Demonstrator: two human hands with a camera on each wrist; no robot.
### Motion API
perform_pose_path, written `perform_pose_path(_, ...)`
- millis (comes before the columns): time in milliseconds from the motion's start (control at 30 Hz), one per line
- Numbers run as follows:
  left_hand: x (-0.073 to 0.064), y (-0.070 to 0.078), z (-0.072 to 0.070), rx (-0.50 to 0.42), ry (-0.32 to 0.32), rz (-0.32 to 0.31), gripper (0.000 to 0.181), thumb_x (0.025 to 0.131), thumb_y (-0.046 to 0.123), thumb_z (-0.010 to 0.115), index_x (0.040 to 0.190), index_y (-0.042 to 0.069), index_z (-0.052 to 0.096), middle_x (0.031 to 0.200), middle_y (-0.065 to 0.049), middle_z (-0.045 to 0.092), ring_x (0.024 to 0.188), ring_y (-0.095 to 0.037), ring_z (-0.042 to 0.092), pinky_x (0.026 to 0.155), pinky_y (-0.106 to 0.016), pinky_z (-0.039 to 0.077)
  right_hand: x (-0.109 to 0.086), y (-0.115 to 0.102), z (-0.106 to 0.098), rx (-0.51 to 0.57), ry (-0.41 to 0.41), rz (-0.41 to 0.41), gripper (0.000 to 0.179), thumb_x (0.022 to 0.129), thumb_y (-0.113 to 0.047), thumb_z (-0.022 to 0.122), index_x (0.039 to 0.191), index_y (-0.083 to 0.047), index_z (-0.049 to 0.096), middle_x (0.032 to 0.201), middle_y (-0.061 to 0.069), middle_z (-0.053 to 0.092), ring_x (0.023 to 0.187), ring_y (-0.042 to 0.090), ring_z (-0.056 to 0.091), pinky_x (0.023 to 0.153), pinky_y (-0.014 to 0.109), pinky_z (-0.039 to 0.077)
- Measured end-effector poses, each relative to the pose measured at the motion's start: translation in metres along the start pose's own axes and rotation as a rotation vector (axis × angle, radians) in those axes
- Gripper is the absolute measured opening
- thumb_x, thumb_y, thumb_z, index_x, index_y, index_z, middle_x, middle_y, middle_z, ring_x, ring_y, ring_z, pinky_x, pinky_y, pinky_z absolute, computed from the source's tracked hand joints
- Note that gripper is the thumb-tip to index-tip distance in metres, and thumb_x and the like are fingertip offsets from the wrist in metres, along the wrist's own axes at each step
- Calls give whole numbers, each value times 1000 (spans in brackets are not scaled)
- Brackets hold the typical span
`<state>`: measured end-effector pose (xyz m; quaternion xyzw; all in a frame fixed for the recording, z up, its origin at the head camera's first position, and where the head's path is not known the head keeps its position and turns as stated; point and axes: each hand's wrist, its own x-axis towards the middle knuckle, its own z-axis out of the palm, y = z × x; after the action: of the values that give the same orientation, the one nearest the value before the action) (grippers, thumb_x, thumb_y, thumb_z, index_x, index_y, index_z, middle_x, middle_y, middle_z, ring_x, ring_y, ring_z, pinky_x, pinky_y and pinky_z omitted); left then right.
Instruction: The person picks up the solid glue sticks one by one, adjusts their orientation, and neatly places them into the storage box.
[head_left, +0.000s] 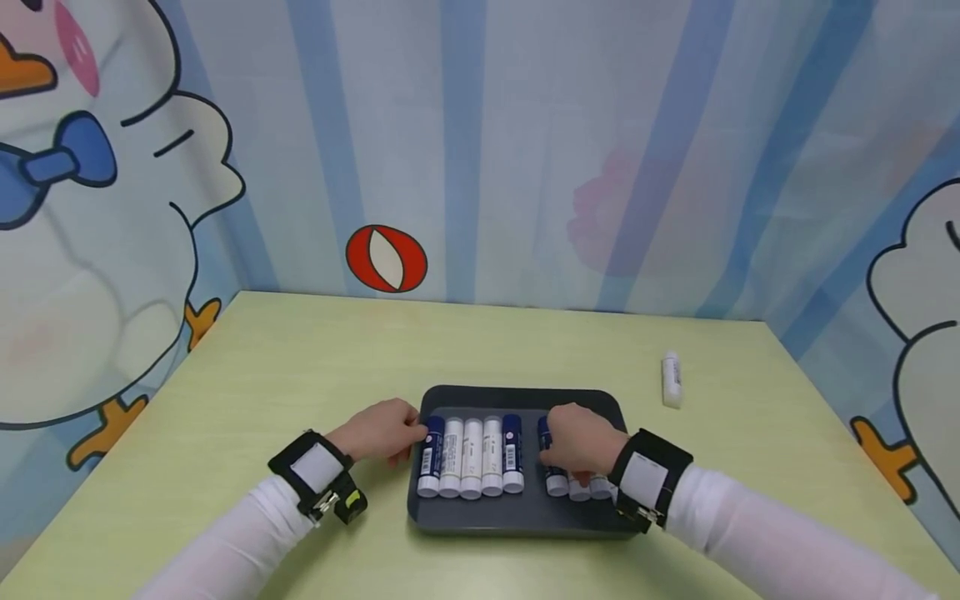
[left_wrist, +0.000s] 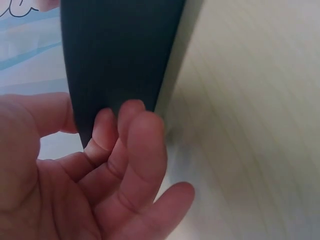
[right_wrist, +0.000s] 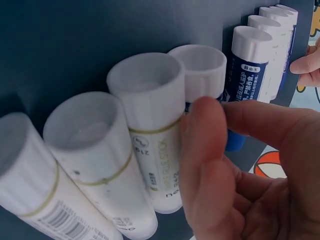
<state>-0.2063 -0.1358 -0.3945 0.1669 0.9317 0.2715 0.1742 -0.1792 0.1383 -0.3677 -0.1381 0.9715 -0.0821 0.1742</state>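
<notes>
A dark grey tray (head_left: 495,518) holds two groups of glue sticks. The left group has a blue glue stick (head_left: 431,458) at one end, another blue one (head_left: 512,454) at the other, and white ones (head_left: 471,458) between. At the tray's left edge, my left hand (head_left: 378,432) holds the rim, fingers (left_wrist: 145,145) curled against the outer wall. My right hand (head_left: 581,437) pinches a blue glue stick (right_wrist: 200,62) with a white end, leftmost in the right group. White glue sticks (right_wrist: 150,100) lie beside it, partly hidden by that hand in the head view.
Beyond the tray's back right corner, a lone white glue stick (head_left: 671,381) lies on the pale yellow table (head_left: 322,342). A striped cartoon backdrop (head_left: 517,150) rises behind the table and along both sides.
</notes>
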Motion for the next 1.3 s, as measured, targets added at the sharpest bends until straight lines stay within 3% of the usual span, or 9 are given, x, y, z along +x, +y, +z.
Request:
perform_pose_path(467,1,-2,4,-3,6,2,27,90,25,49,68,10,53,57,-1,56,48,-19,52,47,-26,33,0,3,0,15,-1,-7,32,83,-31,63,60,-10,56,43,-1,50,37,11,51,42,22,42)
perform_pose_path(700,1,-1,5,-9,15,1,26,90,24,50,68,9,52,57,-2,56,48,-18,51,47,-26,32,-10,12,-13,102,78,-79,42,85,-33,60,52,-8,53,41,1,48,37,16,51,48,24,43)
perform_pose_path(767,2,-1,5,-22,19,0,26,90,23,50,68,8,52,57,-2,56,48,-18,51,47,-25,32,-14,17,-20,153,109,-72,40,85,-33,59,55,-7,55,44,2,50,40,17,53,50,26,44)
perform_pose_path(967,2,1,8,-54,48,-5,27,89,21,52,66,7,50,56,-4,56,47,-18,53,45,-25,32,-23,45,-43,275,275,-6,29,86,-38,57,81,-9,57,64,4,55,52,17,56,49,31,43)
perform_pose_path(1167,2,2,7,-58,63,-12,27,87,20,54,65,6,49,54,-3,56,46,-18,53,46,-25,33,-27,96,-52,298,553,47,47,86,-52,51,97,-7,55,84,7,59,60,14,56,54,32,44)
perform_pose_path(1300,2,3,6,-58,67,-14,27,87,20,54,65,6,49,54,-3,55,46,-18,53,45,-25,33,-20,130,-51,327,632,164,57,86,-56,47,107,-3,52,97,15,57,74,23,56,61,37,43)
